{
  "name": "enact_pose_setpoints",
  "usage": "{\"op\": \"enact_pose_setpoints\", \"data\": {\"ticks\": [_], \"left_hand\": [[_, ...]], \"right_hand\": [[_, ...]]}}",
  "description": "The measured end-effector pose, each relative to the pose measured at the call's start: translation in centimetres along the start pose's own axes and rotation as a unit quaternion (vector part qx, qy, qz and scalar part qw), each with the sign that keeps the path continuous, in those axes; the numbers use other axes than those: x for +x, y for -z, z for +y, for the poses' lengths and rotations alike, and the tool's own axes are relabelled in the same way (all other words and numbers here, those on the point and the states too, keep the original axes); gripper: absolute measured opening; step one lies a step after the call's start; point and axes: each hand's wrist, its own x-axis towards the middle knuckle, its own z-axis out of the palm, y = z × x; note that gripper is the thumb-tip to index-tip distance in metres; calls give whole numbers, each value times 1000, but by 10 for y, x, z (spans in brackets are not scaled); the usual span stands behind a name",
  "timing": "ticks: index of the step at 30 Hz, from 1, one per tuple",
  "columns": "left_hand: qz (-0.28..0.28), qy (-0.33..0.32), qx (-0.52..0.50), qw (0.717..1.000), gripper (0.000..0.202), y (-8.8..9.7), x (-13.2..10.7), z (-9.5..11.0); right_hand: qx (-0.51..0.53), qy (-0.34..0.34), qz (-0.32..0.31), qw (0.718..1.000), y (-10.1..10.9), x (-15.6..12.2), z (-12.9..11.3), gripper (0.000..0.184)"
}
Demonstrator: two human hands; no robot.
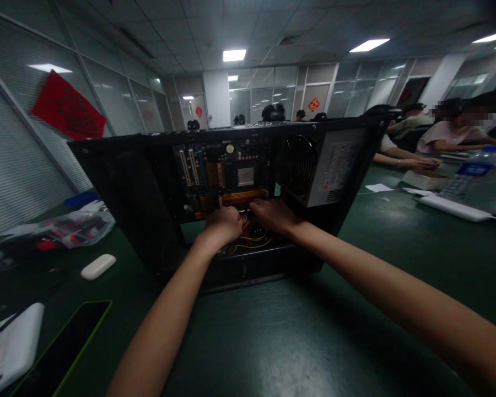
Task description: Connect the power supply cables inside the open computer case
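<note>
An open black computer case [140, 204] lies on its side on the dark green table [297, 336]. Its motherboard [223, 176] faces me, and a power supply [318, 165] with a fan sits at the right. My left hand [223, 223] and my right hand [273, 214] reach in at the lower edge of the board. Both are closed in a pinch among red, yellow and black wires [252, 240]. A thin upright part [220, 202] shows above my left fingers. What each hand grips is hidden in the dark.
On the left lie a clear plastic bag of parts [74, 227], a white oval object [98, 266], a dark phone with a green rim [62, 347] and a white device [10, 347]. At the right stand a water bottle [469, 173], papers and several seated people [450, 132].
</note>
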Motion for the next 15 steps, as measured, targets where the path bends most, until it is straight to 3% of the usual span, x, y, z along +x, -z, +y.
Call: {"op": "enact_pose_setpoints", "data": {"ticks": [15], "left_hand": [[17,3,-12,1000,40,-15,-11,5]], "right_hand": [[-7,-21,-21,1000,4,2,2,29]]}}
